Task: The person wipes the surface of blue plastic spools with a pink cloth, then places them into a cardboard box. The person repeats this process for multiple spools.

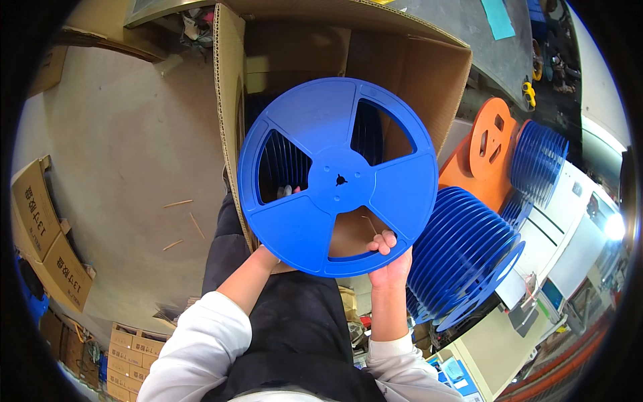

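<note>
A large blue plastic reel (408, 184), with a small centre hole and three cut-out windows, is held flat-side up in front of me over an open cardboard box (230, 87). My right hand (385, 251) grips its near right rim, the fingers curled through the nearest window. Beneath the near left of the reel reaches my left hand (289, 191); mostly hidden by the disc, it shows only some fingertips through the left window. Inside the box, more blue reels (368, 130) stand in a row, seen partly through the windows.
To the right lie stacked blue reels (462, 248), with another stack (539, 157) beside an orange slotted panel (492, 144). A grey table (449, 30) is at the far right. Cardboard boxes (50, 234) stand at left, and thin sticks (197, 226) lie on the floor.
</note>
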A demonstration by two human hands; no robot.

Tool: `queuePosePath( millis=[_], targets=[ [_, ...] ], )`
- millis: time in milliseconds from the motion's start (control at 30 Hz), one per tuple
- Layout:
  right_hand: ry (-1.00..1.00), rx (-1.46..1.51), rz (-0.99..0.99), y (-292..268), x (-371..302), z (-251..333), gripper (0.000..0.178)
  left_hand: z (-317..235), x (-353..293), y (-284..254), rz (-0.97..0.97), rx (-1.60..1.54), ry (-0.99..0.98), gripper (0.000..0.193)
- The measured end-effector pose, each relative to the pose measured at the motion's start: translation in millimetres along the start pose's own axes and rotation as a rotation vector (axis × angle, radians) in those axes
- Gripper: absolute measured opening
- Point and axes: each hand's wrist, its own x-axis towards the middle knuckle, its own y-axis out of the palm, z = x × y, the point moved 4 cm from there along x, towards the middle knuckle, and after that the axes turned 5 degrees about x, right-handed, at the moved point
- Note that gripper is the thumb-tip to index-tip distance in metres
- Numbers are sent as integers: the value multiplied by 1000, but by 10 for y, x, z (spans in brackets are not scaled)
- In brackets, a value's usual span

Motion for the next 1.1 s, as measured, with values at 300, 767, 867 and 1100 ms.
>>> queuePosePath(
  millis=[300, 767, 867, 1100],
  targets=[
    [-73, -31, 35, -25, -307, 123, 32, 202, -556, -173, -4, 1090, 65, 35],
    [-299, 511, 191, -611, -1934, 277, 34, -83, -1578, -636, 428, 803, 458, 56],
    [-310, 652, 263, -806, -2229, 205, 34, -442, -2236, -332, 276, 1217, 530, 77],
    [-387, 650, 272, -1017, -2733, 229, 30, -692, -2671, -359, 178, 1305, 626, 79]
  ],
)
